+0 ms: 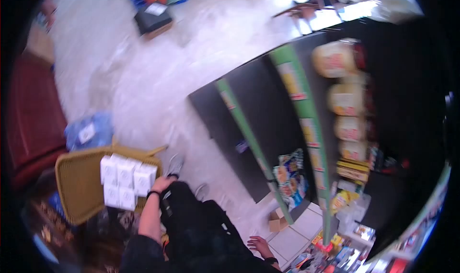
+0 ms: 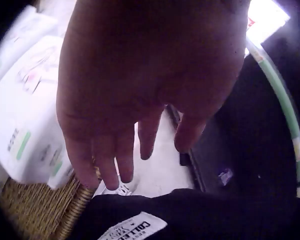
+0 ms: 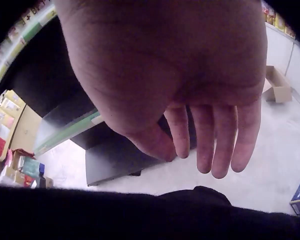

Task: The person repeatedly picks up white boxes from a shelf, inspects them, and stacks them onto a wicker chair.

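Note:
My left hand (image 1: 164, 183) hangs beside the stacked white packages (image 1: 125, 175), over my dark-clothed leg. Its fingers point down, loosely bent, and hold nothing in the left wrist view, where white packages (image 2: 27, 110) with green marks stand to the left. Those packages rest on a yellow-brown wicker chair (image 1: 76, 187), whose woven edge (image 2: 40, 205) shows below the fingertips. My right hand (image 1: 259, 245) is low on the other side of my body, near the white tiled surface. In the right wrist view the right hand (image 3: 190, 90) has relaxed, extended fingers with nothing in them.
A dark shelf unit (image 1: 254, 108) with green label strips stands to the right, bearing several pale tubs (image 1: 346, 100) and colourful snack packets (image 1: 291, 177). An open carton (image 1: 276, 220) sits near the tiles. Blue plastic packaging (image 1: 93, 130) lies behind the chair; a dark box (image 1: 154, 20) is farther off.

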Available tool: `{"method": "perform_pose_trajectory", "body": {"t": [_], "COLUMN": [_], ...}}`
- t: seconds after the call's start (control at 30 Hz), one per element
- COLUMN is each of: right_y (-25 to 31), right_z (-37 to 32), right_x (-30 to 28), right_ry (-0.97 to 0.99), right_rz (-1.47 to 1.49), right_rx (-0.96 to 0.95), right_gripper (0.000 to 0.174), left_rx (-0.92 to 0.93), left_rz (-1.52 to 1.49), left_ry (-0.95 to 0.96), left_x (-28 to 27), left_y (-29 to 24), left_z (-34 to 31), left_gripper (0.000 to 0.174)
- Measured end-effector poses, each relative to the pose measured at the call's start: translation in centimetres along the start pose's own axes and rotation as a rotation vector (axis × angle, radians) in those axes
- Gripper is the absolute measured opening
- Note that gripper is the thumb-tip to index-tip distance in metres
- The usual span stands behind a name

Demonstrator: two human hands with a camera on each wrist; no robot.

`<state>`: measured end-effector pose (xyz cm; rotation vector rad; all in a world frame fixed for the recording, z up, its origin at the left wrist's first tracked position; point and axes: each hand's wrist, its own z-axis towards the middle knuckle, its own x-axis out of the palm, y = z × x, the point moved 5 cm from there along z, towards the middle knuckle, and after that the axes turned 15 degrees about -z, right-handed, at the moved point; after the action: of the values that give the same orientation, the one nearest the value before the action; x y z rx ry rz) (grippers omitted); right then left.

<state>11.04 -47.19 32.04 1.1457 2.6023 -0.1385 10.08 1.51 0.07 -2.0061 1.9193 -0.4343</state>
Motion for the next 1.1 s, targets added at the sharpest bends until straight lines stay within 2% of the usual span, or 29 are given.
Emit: {"method": "perform_pose_trajectory", "body": {"t": [0.03,0.07,0.13,0.17,0.2,0.33,0.37,0.4,0.43,0.47,0.53,0.57,0.6,0.67,0.7,0.8,0.83,0.93,1.1], "right_y": [0.1,0.2,0.5,0.5,0.3,-0.2,-0.2,0.5,0.8,0.5,1.7,2.3,2.5,3.1,3.0,2.5,2.3,1.0,-2.3], "right_z": [0.3,0.5,0.8,1.1,1.7,2.8,2.8,2.0,1.7,2.6,0.6,-0.9,-1.6,-4.1,-5.5,-9.3,-11.2,-16.3,-19.0], "right_x": [0.2,0.2,0.3,0.2,0.2,-0.4,-0.8,-1.4,-1.9,-2.5,-4.8,-6.2,-7.6,-11.1,-13.0,-19.7,-21.9,-28.2,-35.6], "right_ry": [-0.001,-0.003,-0.04,-0.049,-0.056,-0.149,-0.219,-0.289,-0.361,-0.424,-0.548,-0.607,-0.659,-0.741,-0.779,-0.864,-0.922,-1.089,-1.354], "right_rz": [-0.001,0.004,0.03,0.041,0.072,0.087,0.059,0.026,-0.009,0.027,0.05,0.058,0.105,0.236,0.298,0.496,0.511,0.564,0.722], "right_rx": [-0.009,-0.019,-0.057,-0.073,-0.094,-0.192,-0.274,-0.352,-0.427,-0.451,-0.519,-0.549,-0.59,-0.723,-0.782,-0.954,-0.959,-0.996,-1.044], "right_gripper": [0.033,0.032,0.033,0.034,0.035,0.034,0.033,0.033,0.033,0.032,0.032,0.032,0.029,0.026,0.025,0.023,0.023,0.022,0.022], "left_rx": [0.092,0.197,0.276,0.394,0.308,0.3,0.282,0.38,0.48,0.294,0.316,0.388,0.369,0.477,0.554,0.667,0.706,0.713,0.986], "left_rz": [0.074,0.124,0.094,0.068,0.076,0.116,0.104,0.142,0.158,0.135,0.207,0.31,0.314,0.433,0.459,0.405,0.395,0.338,0.256], "left_ry": [0.069,0.042,0.038,0.079,0.083,0.084,0.105,0.158,0.217,0.25,0.321,0.397,0.444,0.602,0.637,0.853,0.92,0.949,1.029], "left_x": [0.3,0.3,0.4,0.5,0.4,0.2,0.5,0.8,1.3,2.1,5.2,7.2,9.5,14.6,18.0,27.0,30.0,37.9,49.2], "left_y": [-0.4,-1.6,-2.9,-2.6,-2.9,-8.8,-10.4,-9.0,-10.1,-12.0,-19.0,-22.1,-24.2,-29.3,-33.1,-38.5,-40.2,-44.2,-49.0], "left_z": [0.5,-0.1,-0.1,0.5,0.9,-2.7,-3.8,0.2,0.5,-0.8,-6.4,-8.7,-10.4,-14.7,-20.3,-27.9,-30.8,-38.1,-44.2], "left_gripper": [0.058,0.052,0.038,0.036,0.034,0.033,0.034,0.035,0.037,0.038,0.036,0.036,0.036,0.036,0.036,0.035,0.036,0.039,0.052]}}
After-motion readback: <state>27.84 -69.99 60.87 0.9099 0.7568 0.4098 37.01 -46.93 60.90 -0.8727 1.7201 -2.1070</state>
